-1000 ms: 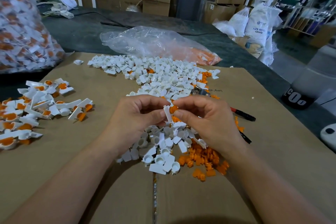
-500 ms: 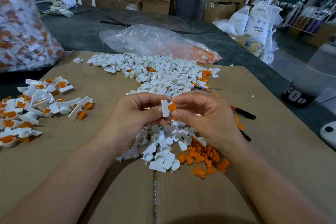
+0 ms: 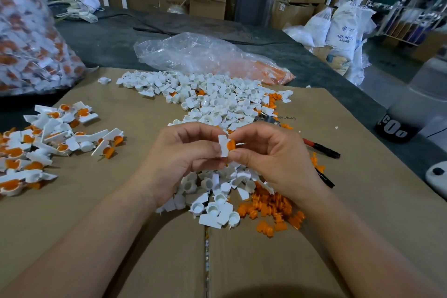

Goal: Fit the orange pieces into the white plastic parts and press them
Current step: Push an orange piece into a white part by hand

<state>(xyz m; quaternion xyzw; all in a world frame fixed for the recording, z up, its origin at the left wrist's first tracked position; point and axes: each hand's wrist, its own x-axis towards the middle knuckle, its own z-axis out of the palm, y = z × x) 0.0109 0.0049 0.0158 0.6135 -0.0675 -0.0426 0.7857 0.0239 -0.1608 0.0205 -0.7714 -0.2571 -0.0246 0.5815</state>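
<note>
Between both hands, above the cardboard, I hold one white plastic part with an orange piece set in its right side. My left hand pinches the white part from the left. My right hand pinches the orange piece between thumb and forefinger. Loose white parts lie heaped behind and under my hands. A small heap of loose orange pieces lies below my right wrist. Fitted white-and-orange parts are piled at the left.
All of it lies on flat cardboard on a dark table. A clear plastic bag lies behind the white heap, a full bag of fitted parts at far left. Red-handled pliers lie right of my right hand.
The white part has turned from tilted to upright between my fingers, and the orange piece now sits at its right side. Both hands stay in the same spot.
</note>
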